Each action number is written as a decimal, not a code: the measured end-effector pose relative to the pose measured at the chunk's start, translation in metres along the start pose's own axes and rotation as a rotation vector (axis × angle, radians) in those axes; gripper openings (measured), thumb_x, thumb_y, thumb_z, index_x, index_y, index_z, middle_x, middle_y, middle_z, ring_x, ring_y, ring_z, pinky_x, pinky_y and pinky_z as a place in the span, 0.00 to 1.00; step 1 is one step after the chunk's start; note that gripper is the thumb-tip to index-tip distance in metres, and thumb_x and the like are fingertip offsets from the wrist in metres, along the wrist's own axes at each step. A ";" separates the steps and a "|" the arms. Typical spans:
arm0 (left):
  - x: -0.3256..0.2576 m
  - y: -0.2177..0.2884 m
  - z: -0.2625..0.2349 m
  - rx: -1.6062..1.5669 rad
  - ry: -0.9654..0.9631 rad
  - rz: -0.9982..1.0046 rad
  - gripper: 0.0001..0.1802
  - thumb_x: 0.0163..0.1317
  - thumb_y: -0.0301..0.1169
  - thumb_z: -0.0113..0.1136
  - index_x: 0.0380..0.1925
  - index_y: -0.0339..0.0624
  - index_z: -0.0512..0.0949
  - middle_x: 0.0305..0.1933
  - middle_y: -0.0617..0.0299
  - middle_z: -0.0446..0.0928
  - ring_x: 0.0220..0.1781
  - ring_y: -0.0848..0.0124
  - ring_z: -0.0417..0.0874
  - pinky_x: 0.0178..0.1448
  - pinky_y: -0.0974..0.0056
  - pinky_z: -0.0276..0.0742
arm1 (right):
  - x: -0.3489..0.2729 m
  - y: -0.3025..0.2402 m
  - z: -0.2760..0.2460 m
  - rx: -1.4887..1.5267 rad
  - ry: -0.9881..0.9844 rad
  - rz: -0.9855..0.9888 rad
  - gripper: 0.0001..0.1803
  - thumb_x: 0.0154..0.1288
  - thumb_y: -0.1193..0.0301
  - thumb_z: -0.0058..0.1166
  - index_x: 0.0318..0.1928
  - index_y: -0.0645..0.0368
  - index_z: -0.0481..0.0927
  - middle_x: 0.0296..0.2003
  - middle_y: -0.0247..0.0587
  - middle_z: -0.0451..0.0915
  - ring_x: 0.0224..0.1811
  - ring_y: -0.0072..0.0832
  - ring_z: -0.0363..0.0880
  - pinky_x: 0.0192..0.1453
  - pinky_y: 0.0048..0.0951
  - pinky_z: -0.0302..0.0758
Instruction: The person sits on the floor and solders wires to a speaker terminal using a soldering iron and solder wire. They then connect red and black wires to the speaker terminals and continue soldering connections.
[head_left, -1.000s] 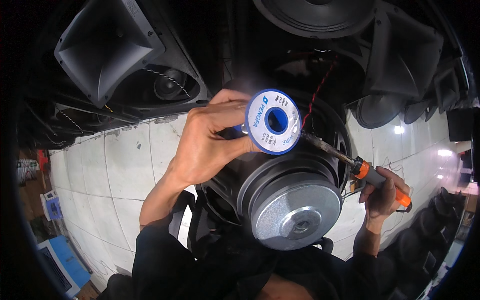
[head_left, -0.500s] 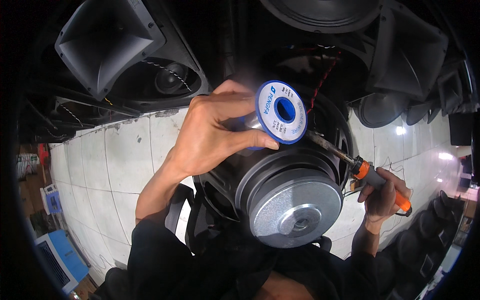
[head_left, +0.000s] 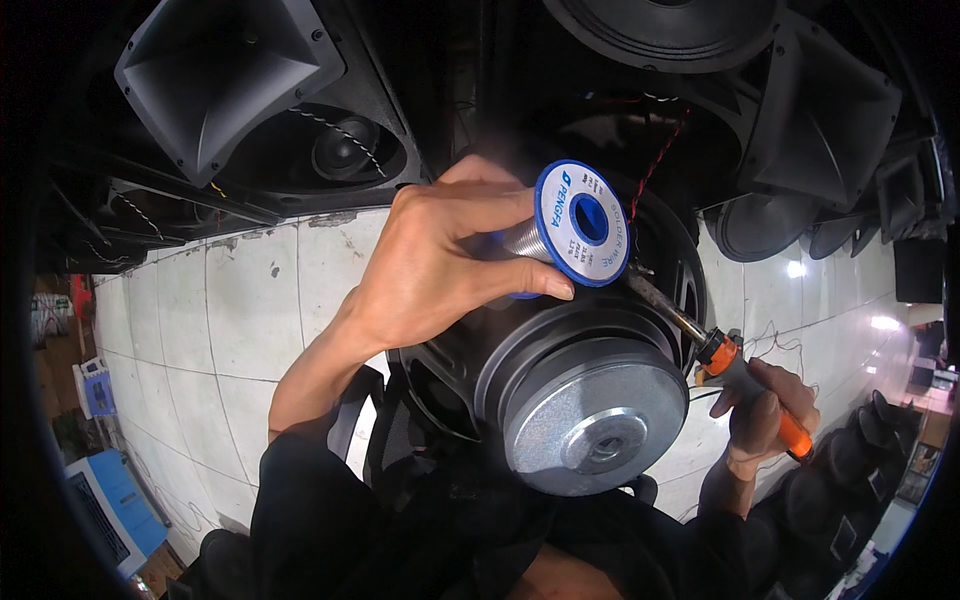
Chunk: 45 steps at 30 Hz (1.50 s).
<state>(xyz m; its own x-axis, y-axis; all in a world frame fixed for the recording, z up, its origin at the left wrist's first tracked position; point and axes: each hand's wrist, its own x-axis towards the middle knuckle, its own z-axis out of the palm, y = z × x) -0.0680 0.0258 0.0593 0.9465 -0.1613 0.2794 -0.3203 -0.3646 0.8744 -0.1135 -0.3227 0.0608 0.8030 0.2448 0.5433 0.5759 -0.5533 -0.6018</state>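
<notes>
Left hand [head_left: 440, 260] grips solder spool [head_left: 575, 228]; right hand [head_left: 765, 410] clasps soldering iron [head_left: 745, 375]. Tip should sit steady at the speaker [head_left: 560, 400] rim, solder fed sparingly.

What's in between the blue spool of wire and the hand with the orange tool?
In the head view, the soldering iron's metal shaft spans that stretch, running from beside the solder spool down to the right hand, over the rim of the big speaker.
</notes>
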 end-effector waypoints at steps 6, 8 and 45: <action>0.000 0.000 0.001 -0.021 0.001 0.020 0.22 0.35 0.33 0.81 0.35 0.44 0.88 0.36 0.60 0.86 0.45 0.67 0.80 0.57 0.57 0.72 | 0.009 -0.017 -0.002 0.006 -0.001 0.041 0.14 0.61 0.64 0.59 0.34 0.64 0.86 0.24 0.41 0.85 0.22 0.28 0.81 0.33 0.26 0.77; 0.001 0.001 0.002 -0.017 0.002 0.027 0.22 0.36 0.33 0.81 0.35 0.43 0.88 0.36 0.60 0.86 0.45 0.67 0.80 0.57 0.57 0.72 | 0.012 -0.022 -0.003 -0.058 -0.031 0.039 0.14 0.61 0.64 0.59 0.33 0.63 0.86 0.24 0.39 0.84 0.22 0.28 0.82 0.32 0.26 0.77; -0.001 0.000 0.009 0.084 0.025 0.104 0.23 0.36 0.38 0.80 0.36 0.42 0.88 0.37 0.58 0.86 0.46 0.66 0.80 0.52 0.58 0.75 | 0.059 -0.049 -0.003 -0.104 -0.242 -0.387 0.13 0.49 0.71 0.58 0.36 0.63 0.85 0.15 0.35 0.77 0.15 0.28 0.79 0.23 0.23 0.76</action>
<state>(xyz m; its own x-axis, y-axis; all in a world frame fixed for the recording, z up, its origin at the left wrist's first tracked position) -0.0697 0.0180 0.0556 0.9084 -0.1797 0.3774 -0.4177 -0.4232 0.8040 -0.0946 -0.2839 0.1242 0.5523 0.6209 0.5564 0.8315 -0.4589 -0.3133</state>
